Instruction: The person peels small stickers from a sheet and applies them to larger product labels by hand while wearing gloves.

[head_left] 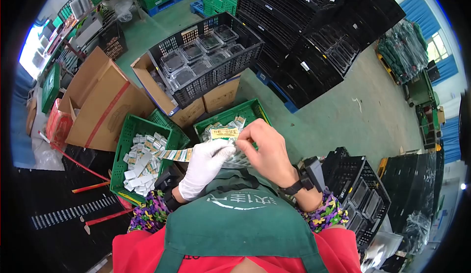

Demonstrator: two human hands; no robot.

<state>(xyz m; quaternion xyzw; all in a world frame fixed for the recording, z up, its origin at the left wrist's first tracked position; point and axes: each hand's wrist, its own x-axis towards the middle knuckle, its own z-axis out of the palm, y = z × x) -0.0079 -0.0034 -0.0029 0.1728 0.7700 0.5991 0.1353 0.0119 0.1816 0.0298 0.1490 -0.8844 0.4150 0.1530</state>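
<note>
My left hand, in a white glove, is closed on a strip of printed labels that trails left toward a green crate full of small label packets. Bare and pinched, my right hand is at the right end of a yellow-and-green label, close to my left fingertips. Exactly what lies between the right fingertips is too small to tell. Beneath and beyond both hands is a second green crate, with more packets in it.
A black crate of clear plastic boxes rests on cardboard boxes ahead. Tall black crate stacks stand at the back right. An open carton is at left, another black crate of clear boxes at right.
</note>
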